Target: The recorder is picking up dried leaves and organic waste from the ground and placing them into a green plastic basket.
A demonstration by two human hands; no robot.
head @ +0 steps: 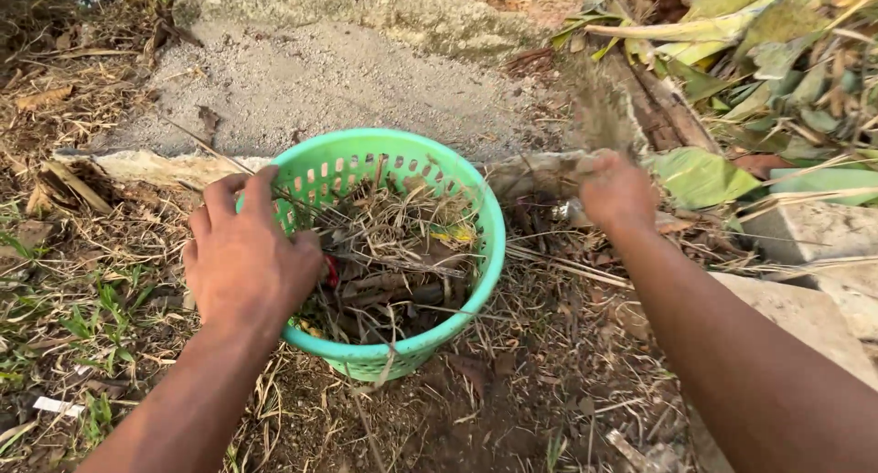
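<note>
My left hand (245, 258) rests on the near-left rim of the one green plastic basket (476, 208), fingers curled over the edge and gripping it. The basket sits on the ground between my two hands, closer to my left; it is round, so it has no long axis, and it stands upright with its mouth toward me. Inside lies a tangle of dry grass and twigs (398, 253). My right hand (617, 191) is out to the right of the basket, just beyond its rim, closed around a clump of dry debris (599, 116) at the edge of the concrete slab (320, 80). One heap of green and yellow leaves (777, 61) lies farther off, beyond my right hand
</note>
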